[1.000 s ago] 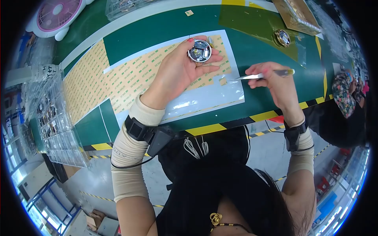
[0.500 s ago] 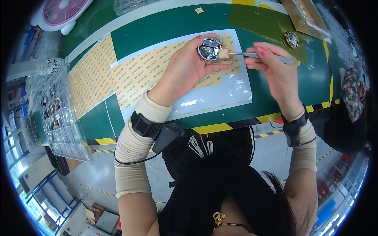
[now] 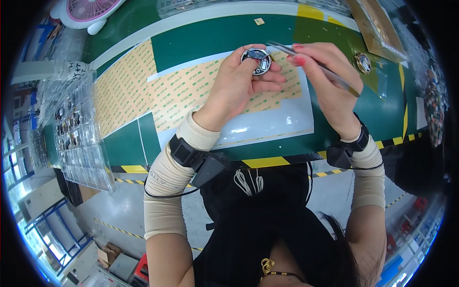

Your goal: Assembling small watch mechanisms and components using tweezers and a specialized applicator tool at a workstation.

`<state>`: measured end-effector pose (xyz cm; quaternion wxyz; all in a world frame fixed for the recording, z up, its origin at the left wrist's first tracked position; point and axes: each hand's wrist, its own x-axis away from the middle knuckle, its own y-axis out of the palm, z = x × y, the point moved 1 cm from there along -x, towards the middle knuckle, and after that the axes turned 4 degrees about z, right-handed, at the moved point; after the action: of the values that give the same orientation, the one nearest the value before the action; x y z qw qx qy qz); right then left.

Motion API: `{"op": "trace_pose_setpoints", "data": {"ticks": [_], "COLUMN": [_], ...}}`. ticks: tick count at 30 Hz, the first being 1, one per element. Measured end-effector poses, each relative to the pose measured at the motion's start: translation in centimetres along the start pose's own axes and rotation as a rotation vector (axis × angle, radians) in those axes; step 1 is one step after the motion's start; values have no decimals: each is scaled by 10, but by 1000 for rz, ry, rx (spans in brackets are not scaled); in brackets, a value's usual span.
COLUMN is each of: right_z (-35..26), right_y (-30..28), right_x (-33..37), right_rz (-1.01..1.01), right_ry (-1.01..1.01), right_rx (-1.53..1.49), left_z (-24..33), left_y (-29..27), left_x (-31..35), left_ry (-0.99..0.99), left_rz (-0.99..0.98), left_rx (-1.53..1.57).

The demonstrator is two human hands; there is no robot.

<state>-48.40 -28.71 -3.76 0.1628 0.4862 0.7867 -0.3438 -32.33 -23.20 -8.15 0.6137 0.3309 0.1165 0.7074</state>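
My left hand (image 3: 231, 91) holds a round silver watch case (image 3: 262, 69), its inner side with dark electronics facing up. The thumb lies over the inside of the case, and the other fingers support it from below and behind. Silver tweezers (image 3: 337, 79) are gripped in my right hand (image 3: 337, 91). Their tips point left, just above the upper right of the case; I see nothing between them. Under my left hand lies a tan sheet of adhesive pieces (image 3: 184, 91) with green print, on a white glossy backing (image 3: 267, 125).
Another tan sheet (image 3: 123, 86) lies to the left, beside stacked clear trays (image 3: 86, 162) of small parts. A second round watch part (image 3: 362, 62) rests on a yellowish film at the right, near a box (image 3: 377, 36). A small tan piece (image 3: 259, 21) lies at the back.
The tweezers have swung from level to slanting and their tips have moved up past the case; the small pale piece by them is no longer visible. My left thumb has moved onto the case's inside.
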Motion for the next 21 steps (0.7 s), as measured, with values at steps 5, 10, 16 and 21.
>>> {"op": "trace_pose_setpoints", "data": {"ticks": [5, 10, 16, 21], "right_z": [8, 10, 12, 11], "right_y": [7, 11, 6, 5], "right_x": [7, 12, 9, 8], "right_rz": [18, -110, -129, -100], "right_ry": [-26, -74, -5, 174], "right_rx": [-74, -33, -50, -183], "left_z": [3, 4, 4, 5], "left_y": [-4, -1, 0, 1], "left_x": [0, -1, -2, 0], "left_ry": [38, 76, 31, 41], "left_rz": [38, -50, -101, -120], "left_rx": [-4, 298, 323, 285]}}
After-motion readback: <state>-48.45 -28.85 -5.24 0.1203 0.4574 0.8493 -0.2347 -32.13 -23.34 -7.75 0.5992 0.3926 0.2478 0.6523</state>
